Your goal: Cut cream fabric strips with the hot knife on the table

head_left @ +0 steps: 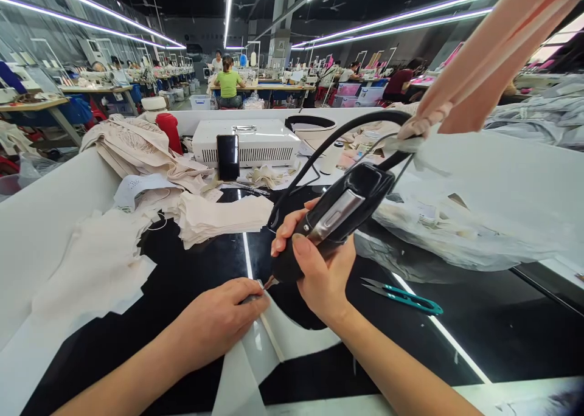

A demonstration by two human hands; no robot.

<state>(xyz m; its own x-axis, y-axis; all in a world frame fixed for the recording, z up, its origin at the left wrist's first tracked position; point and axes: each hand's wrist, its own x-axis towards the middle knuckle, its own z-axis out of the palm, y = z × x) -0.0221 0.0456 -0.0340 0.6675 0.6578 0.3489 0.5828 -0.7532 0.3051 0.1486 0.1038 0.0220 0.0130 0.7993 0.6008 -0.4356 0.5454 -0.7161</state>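
My right hand (326,270) is wrapped round a black corded hand tool (340,212) with a silver lever on its side. The tool tilts down to the left, and its small metal tip ends right by my left fingertips. With thumb and fingers pinched, my left hand (223,318) holds the edge of a pale fabric piece (303,337) on the glossy black tabletop (182,282). A narrow strip (272,337) lies along that fabric below my fingers. Under my left palm, what I hold is partly hidden. Teal thread snips (404,295) rest to the right of my right hand.
Stacked pale cut pieces (223,215) and loose fabric (86,270) lie at left. Behind stand a vented white box (249,139) and a phone (227,157). A clear plastic bag (456,233) sits at right. The tool's cord hangs from a pink cloth tie (493,51). People sit farther back.
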